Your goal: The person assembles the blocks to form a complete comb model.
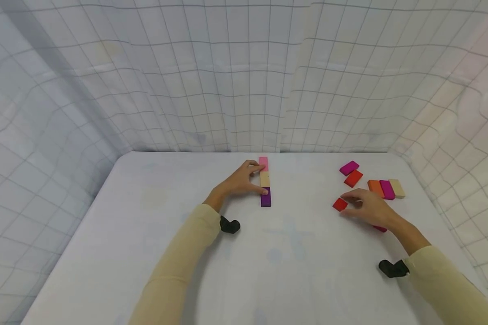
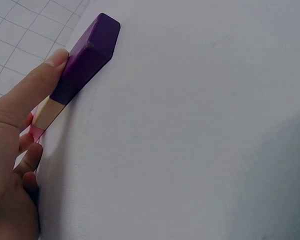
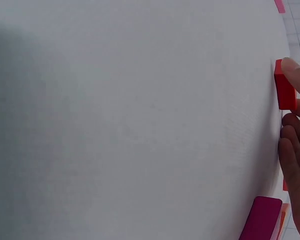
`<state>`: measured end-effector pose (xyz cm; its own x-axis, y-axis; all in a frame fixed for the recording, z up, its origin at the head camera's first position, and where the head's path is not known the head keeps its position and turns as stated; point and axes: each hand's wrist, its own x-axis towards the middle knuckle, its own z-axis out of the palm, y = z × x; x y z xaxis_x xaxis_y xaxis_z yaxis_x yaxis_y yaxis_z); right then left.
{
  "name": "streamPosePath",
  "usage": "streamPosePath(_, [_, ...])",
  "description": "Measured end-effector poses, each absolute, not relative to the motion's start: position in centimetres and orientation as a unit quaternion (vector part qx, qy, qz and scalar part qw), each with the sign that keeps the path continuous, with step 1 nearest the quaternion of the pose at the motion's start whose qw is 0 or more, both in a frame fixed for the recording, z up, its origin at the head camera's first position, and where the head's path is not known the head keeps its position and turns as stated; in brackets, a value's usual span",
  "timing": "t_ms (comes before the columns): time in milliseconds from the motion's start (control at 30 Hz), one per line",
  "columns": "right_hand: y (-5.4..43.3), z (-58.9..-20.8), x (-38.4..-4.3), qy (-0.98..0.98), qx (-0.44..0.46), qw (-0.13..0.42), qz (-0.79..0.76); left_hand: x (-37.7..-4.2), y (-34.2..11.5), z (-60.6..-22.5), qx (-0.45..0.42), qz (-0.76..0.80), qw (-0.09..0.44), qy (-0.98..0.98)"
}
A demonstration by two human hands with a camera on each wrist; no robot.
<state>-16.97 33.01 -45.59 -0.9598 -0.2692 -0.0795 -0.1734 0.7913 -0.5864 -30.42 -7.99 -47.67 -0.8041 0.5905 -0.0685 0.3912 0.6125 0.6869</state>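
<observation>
Pink (image 1: 263,161), cream (image 1: 265,179) and purple (image 1: 266,200) blocks lie end to end in a straight row on the white table. My left hand (image 1: 241,179) rests along the row's left side, its thumb on the purple block and a fingertip at the pink one. In the left wrist view, the thumb lies against the side of the purple block (image 2: 87,55). Over to the right, my right hand (image 1: 368,206) pinches a red block (image 1: 339,205) between thumb and fingers. The right wrist view shows this red block (image 3: 285,90) at the fingertips, close over the table.
Beyond the right hand lie a magenta block (image 1: 349,168) and a red-orange block (image 1: 353,178). Orange (image 1: 376,188), magenta (image 1: 387,189) and cream (image 1: 396,188) blocks sit side by side. Another magenta block (image 1: 380,229) is partly hidden under the right wrist. Gridded curtains (image 1: 252,90) surround the table.
</observation>
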Motion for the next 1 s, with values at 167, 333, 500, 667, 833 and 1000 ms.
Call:
streamPosePath(167, [32.9, -45.8, -17.1, 0.943, -0.122, 0.073, -0.3, -30.4, -7.9, -47.7, 0.273, 0.341, 0.141, 0.888])
streamPosePath(333, [32.5, -45.6, -17.4, 0.945, -0.122, 0.074, -0.293, -30.6, -7.8, -47.7, 0.272, 0.336, 0.149, 0.889])
streamPosePath(500, [31.8, -45.3, -17.6, 0.942, -0.132, 0.073, -0.301, -30.7, -7.7, -47.6, 0.268, 0.331, 0.152, 0.892])
streamPosePath(667, [30.6, -45.0, -17.9, 0.937, -0.148, 0.07, -0.31, -30.7, -7.8, -47.5, 0.275, 0.331, 0.148, 0.89])
streamPosePath(833, [29.1, -44.9, -18.4, 0.929, -0.159, 0.075, -0.326, -30.5, -7.8, -47.4, 0.279, 0.336, 0.147, 0.888])
streamPosePath(1000, [27.5, -44.8, -18.8, 0.921, -0.16, 0.087, -0.343, -30.5, -7.8, -47.4, 0.273, 0.34, 0.146, 0.888])
